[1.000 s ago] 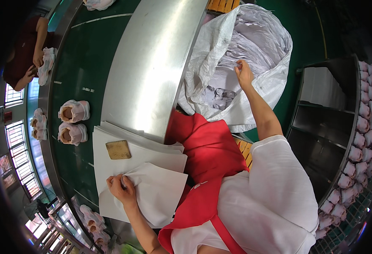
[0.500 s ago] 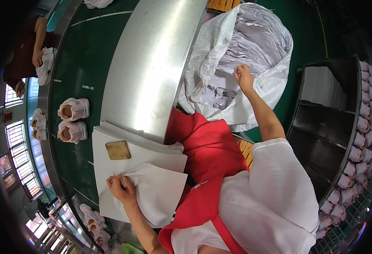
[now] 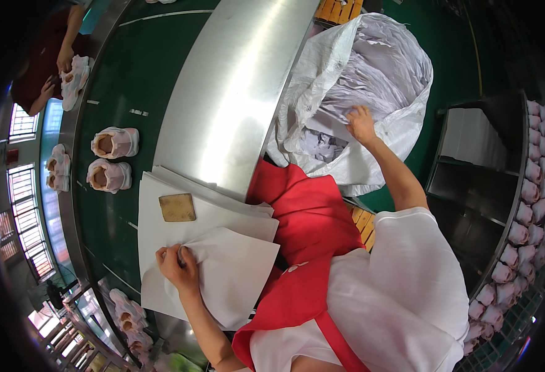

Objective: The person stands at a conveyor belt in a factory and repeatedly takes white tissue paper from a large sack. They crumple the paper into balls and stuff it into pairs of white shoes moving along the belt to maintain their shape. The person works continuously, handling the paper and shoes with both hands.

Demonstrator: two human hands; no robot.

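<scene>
From my remote station I watch the loose white top sheet, which lies at the near end of the stack of white sheets on the steel counter. The left hand rests on it with fingers curled and the sheet puckering beside them; I cannot tell whether this grip pinches it or only presses. I judge the sheet light and flexible, easily creased, perhaps slippery against its neighbours; I'd take it by a free edge or corner, where it fans away from the pile. A tan rectangular block sits on the stack, just beyond the hand, and looks firm enough to act as a weight.

The right hand is at the mouth of the white woven sack, fingers bent; whether its grip holds anything I cannot tell. Inside the sack, wrinkled pale sheets lie in layers, with crumpled grey-white pieces nearer the counter.

Farther right, a dark shelf unit holds a white block-shaped pile in its upper compartment, and pale shoes crowd the rack beside it.
</scene>
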